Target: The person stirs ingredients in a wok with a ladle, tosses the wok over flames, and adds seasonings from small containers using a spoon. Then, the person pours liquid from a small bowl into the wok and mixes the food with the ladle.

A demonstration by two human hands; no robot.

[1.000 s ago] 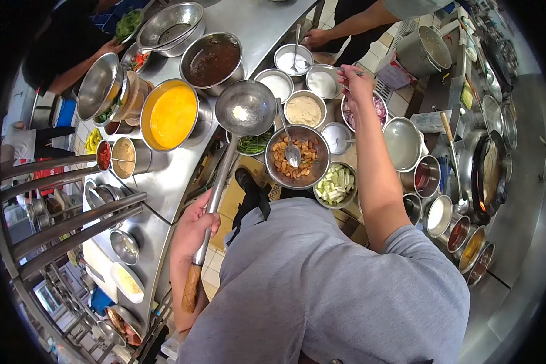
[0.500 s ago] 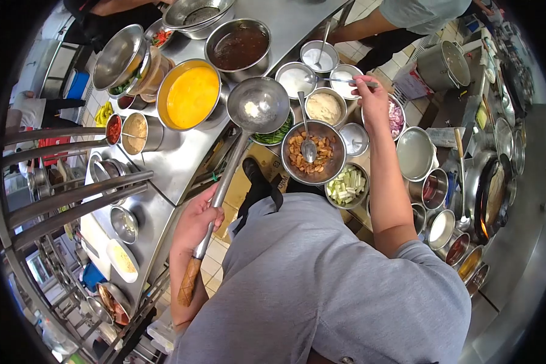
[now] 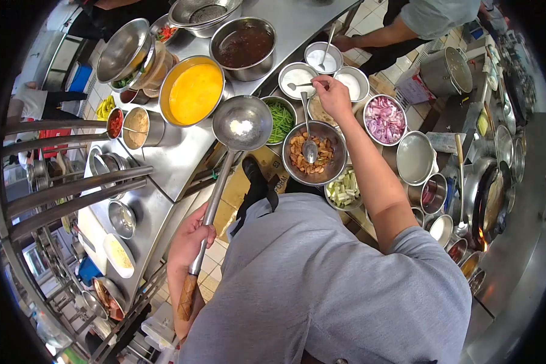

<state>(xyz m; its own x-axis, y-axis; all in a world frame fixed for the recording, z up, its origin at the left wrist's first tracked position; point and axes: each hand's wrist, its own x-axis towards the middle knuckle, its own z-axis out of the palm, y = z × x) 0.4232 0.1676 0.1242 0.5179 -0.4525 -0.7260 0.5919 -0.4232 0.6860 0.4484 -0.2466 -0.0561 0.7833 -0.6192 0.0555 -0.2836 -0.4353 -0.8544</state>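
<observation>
My left hand (image 3: 193, 238) is wrapped round the handle of a large metal ladle (image 3: 242, 123), whose bowl has a little white substance in it. With closed fingers my right hand (image 3: 332, 96) holds a small spoon (image 3: 296, 87) over a container of white powder (image 3: 289, 76). Nearer me, a metal bowl of brown pieces (image 3: 323, 167) has a spoon resting in it. Green chopped vegetables (image 3: 280, 121) are left of that bowl, pale green pieces (image 3: 344, 190) below right, sliced purple onion (image 3: 384, 120) to the right. My wrist partly covers a beige paste (image 3: 319, 111).
A metal counter (image 3: 158, 209) at left carries a pot of yellow liquid (image 3: 193, 94) and a pot of dark sauce (image 3: 244, 47). At right is a wok (image 3: 493, 200) with flame beside it. Another person's arm (image 3: 379, 37) reaches in at the top.
My right hand has moved left with the spoon, from the right-hand white container toward the left one, uncovering the onion. The ladle bowl has shifted slightly left and down, showing more green vegetables.
</observation>
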